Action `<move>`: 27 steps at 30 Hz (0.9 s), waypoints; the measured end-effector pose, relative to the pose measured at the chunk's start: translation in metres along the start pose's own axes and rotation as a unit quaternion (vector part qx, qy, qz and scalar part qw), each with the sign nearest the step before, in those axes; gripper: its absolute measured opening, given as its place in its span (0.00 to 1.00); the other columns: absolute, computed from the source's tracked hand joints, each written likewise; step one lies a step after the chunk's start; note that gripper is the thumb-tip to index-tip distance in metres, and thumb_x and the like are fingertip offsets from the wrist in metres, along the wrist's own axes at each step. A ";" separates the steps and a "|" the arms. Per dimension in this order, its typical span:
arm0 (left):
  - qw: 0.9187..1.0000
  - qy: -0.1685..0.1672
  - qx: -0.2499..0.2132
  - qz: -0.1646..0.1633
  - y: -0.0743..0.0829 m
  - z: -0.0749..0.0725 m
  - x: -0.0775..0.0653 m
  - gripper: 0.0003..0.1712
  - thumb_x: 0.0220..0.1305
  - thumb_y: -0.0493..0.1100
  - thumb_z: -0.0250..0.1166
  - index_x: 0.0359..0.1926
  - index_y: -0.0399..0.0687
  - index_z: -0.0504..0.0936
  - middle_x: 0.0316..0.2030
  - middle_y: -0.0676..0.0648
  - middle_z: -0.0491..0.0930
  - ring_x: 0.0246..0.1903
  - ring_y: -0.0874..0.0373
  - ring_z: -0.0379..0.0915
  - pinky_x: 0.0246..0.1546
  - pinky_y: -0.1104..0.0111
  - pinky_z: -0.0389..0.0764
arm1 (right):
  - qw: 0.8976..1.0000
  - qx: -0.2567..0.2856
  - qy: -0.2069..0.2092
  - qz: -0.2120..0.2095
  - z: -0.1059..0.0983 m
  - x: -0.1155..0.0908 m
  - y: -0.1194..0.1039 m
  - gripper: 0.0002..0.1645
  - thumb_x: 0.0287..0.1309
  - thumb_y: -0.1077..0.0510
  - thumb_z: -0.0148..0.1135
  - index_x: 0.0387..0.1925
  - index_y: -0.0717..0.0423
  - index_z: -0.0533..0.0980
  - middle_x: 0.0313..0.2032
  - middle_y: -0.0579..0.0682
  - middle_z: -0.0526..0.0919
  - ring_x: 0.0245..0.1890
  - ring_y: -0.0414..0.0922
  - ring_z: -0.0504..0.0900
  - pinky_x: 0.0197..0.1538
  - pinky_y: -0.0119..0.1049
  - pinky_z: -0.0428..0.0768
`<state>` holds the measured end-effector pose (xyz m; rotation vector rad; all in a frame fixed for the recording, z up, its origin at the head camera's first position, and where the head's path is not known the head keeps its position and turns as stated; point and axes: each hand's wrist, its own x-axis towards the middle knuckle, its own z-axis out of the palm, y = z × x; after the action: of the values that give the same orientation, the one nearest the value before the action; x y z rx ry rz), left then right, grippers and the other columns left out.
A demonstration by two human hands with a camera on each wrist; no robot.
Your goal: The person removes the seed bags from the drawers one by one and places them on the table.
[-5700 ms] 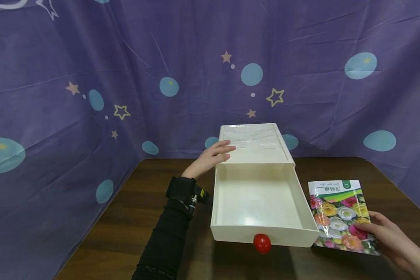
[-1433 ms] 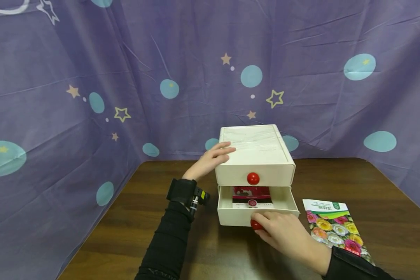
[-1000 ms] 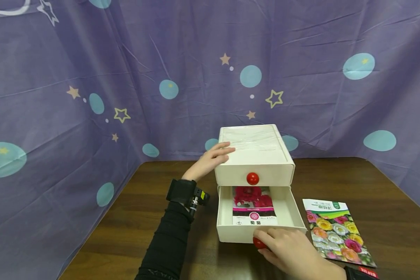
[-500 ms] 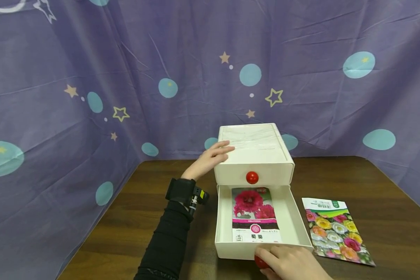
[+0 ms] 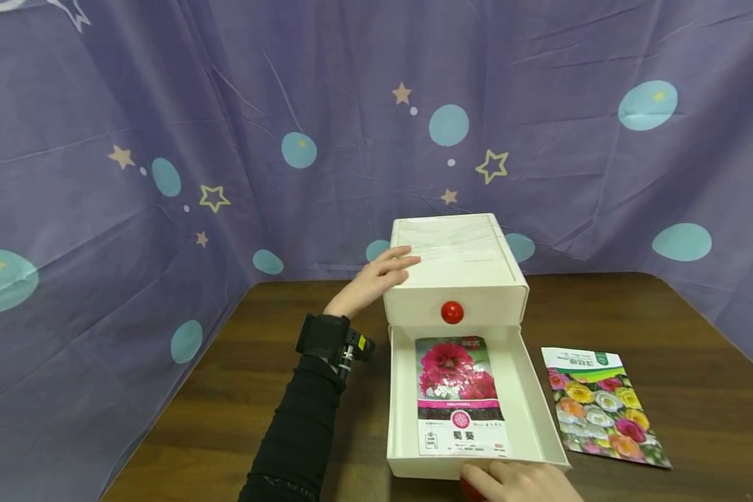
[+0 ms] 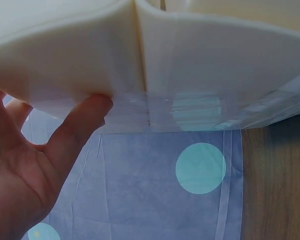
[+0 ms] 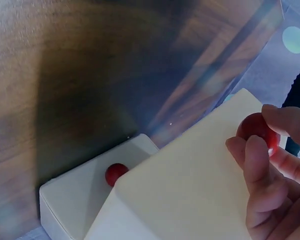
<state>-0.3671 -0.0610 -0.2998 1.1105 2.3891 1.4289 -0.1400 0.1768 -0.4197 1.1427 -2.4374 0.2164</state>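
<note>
A white two-drawer box [image 5: 458, 251] stands on the table, its upper drawer pushed in and showing a red knob [image 5: 452, 312]. The lower drawer [image 5: 530, 397] is pulled far out. Inside it lies a seed packet [image 5: 458, 397] with pink hollyhock flowers. My right hand [image 5: 521, 482] pinches the lower drawer's red knob [image 7: 257, 131] between thumb and fingers. My left hand [image 5: 371, 282] rests on the box's upper left edge, fingers straight on the top; in the left wrist view its thumb [image 6: 85, 120] touches the side wall.
Right of the drawer, a second seed packet [image 5: 602, 408] with multicoloured flowers lies flat on the brown wooden table [image 5: 257, 390]. A purple patterned cloth [image 5: 351, 90] hangs behind and to the left.
The right hand put the multicoloured packet down on the table. The upper drawer went in, and the lower drawer slid out toward me, uncovering the hollyhock packet. The left hand stays put.
</note>
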 end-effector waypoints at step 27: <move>1.000 -0.004 -0.011 0.003 -0.002 -0.001 -0.001 0.28 0.80 0.42 0.48 0.75 0.37 0.66 0.79 0.45 0.50 0.76 0.48 0.46 0.70 0.51 0.60 | 0.945 0.285 -0.076 0.140 -0.001 -0.002 0.011 0.03 0.70 0.50 0.64 0.43 0.42 0.79 0.24 0.26 0.72 0.21 0.25 0.67 0.22 0.24 0.68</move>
<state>-0.3675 -0.0627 -0.3009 1.1164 2.3610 1.4456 -0.1473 0.1857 -0.4190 1.0466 -2.7591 1.0102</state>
